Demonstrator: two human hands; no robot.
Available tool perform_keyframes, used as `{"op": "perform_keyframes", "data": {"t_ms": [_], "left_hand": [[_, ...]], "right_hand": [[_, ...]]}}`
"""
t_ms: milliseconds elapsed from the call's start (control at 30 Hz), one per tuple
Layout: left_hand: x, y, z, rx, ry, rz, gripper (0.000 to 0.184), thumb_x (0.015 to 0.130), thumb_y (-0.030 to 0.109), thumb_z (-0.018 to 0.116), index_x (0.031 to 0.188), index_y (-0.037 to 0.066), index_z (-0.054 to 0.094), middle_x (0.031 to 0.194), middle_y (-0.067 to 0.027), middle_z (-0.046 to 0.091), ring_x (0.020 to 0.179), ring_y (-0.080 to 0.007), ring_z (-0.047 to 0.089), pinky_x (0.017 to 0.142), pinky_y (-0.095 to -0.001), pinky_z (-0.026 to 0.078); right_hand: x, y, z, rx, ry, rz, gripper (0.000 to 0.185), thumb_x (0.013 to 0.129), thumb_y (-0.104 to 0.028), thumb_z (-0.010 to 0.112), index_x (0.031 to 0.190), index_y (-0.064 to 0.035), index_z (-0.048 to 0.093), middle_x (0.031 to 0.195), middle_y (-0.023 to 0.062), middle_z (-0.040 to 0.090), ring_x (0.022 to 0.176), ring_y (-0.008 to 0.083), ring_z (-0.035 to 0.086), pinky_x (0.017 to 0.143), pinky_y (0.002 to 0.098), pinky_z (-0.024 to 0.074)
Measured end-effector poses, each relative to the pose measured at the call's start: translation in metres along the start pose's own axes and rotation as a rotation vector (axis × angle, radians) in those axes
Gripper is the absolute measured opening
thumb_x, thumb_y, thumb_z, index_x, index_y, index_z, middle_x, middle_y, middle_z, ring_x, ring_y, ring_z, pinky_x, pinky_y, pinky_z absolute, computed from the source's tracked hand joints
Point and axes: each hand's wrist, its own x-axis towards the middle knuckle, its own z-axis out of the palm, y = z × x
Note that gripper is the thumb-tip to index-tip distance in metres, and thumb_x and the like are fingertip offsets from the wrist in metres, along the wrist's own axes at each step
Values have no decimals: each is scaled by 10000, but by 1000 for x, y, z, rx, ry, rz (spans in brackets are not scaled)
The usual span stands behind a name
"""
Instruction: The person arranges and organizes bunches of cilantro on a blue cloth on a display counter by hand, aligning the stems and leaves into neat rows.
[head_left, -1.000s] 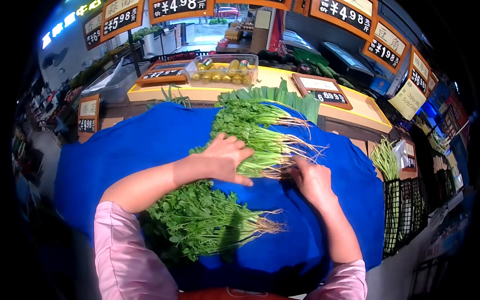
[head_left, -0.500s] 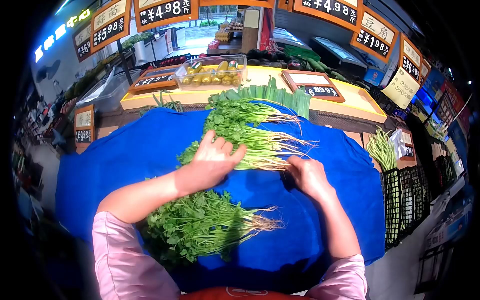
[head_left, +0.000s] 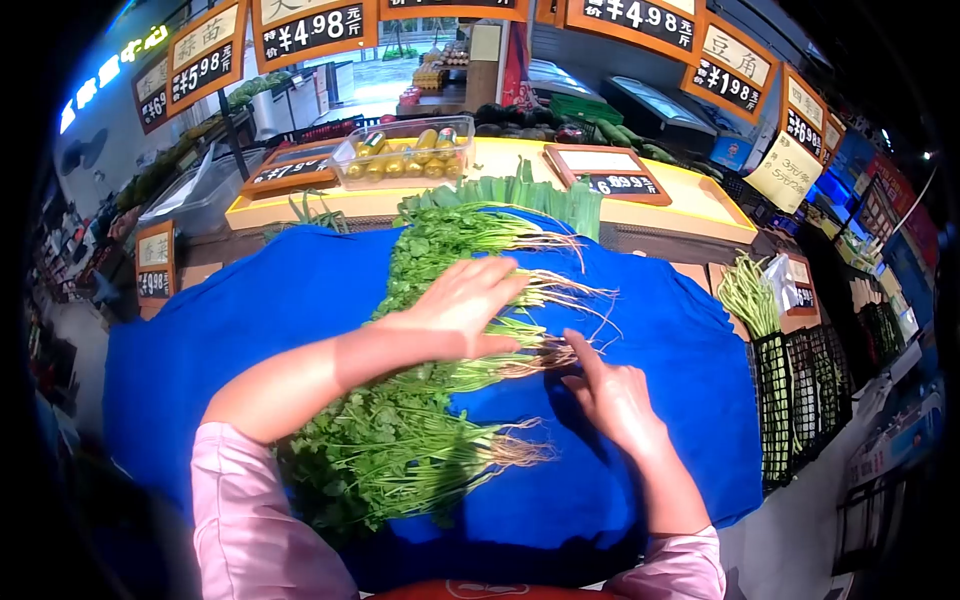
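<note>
Bunches of coriander lie in a column on a blue cloth [head_left: 250, 300], leaves to the left and pale roots to the right. My left hand [head_left: 465, 300] rests across the stems of a middle bunch [head_left: 495, 372], palm down with its fingers stretched out. Beside that bunch's root ends is my right hand [head_left: 608, 388], index finger extended and thumb apart, gripping nothing. Another bunch [head_left: 480, 232] lies at the far end. The nearest coriander bunch [head_left: 400, 460] lies below my left forearm. My left hand and forearm hide part of the middle leaves.
Behind the cloth are leafy green stalks [head_left: 550, 195], a yellow-edged ledge [head_left: 690, 215] and a clear plastic box [head_left: 405, 155] of yellow-wrapped produce. Long beans [head_left: 748, 295] stand at right above a black crate [head_left: 800, 390]. Price signs [head_left: 735, 68] hang overhead.
A middle coriander bunch has shifted nearer to the closest one, leaving a gap behind it. My left hand has flattened and moved right. My right-hand fingers have come apart beside the roots.
</note>
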Motion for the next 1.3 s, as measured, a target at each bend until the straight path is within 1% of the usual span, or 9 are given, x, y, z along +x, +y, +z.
{"op": "perform_keyframes", "data": {"t_ms": [167,300,500,633,733,867,933,1067,1300], "left_hand": [[55,23,28,115,-259,-127,1380,525,689,782,1505,5,92,1483,-272,281,1418,-411,213,1124,-639,111],[61,44,43,97,-280,-144,1240,562,501,850,1476,-17,191,1219,-194,518,1178,-365,470,1080,-652,197],[50,53,45,135,-337,-95,460,717,276,705,1110,50,622,992,-150,607,1045,-329,542,981,-547,350],[41,50,38,67,-243,-83,181,761,175,607,889,50,582,859,-150,618,880,-317,592,861,-469,410],[37,47,-3,-156,-255,-253,236,809,166,540,998,26,566,959,-226,637,888,-360,642,817,-486,492],[27,3,-29,-246,-121,-146,283,910,152,489,1159,29,544,1032,-206,645,968,-343,634,868,-435,504],[23,-12,-46,-231,-19,-126,202,975,176,492,1091,21,549,950,-109,620,880,-204,584,806,-360,487],[25,-20,-83,-153,313,-80,253,990,196,496,1146,5,549,974,-110,637,931,-194,583,859,-348,464],[55,3,-80,-13,-48,-129,313,937,101,476,1239,79,553,1142,-185,639,1053,-319,613,951,-418,471]], "right_hand": [[-4,10,15,-46,80,-5,711,816,-169,693,1418,-27,342,589,200,592,555,404,608,514,487,465],[-24,16,0,31,99,85,625,823,-157,686,1377,-51,416,595,200,596,578,409,612,531,485,472],[-89,33,-11,135,164,226,507,857,-176,657,1319,-69,477,613,202,598,631,400,626,594,485,481],[-136,36,-21,205,272,370,366,831,-89,704,1184,-55,613,598,143,549,512,270,553,536,361,446],[-168,41,-22,296,320,433,313,839,-98,705,1142,-50,640,595,124,547,503,198,521,528,336,437],[-199,39,-24,359,334,515,224,849,-82,694,1064,-26,666,591,73,525,523,102,451,507,279,391],[-211,37,-25,393,362,538,208,849,-71,689,1049,-15,668,589,48,517,529,82,438,501,267,375],[-231,33,-32,449,373,593,182,847,-49,678,1022,3,671,590,6,507,540,52,417,491,248,349],[-256,47,-17,498,448,541,157,856,-75,676,991,6,676,558,33,498,509,71,427,477,269,364]]}}
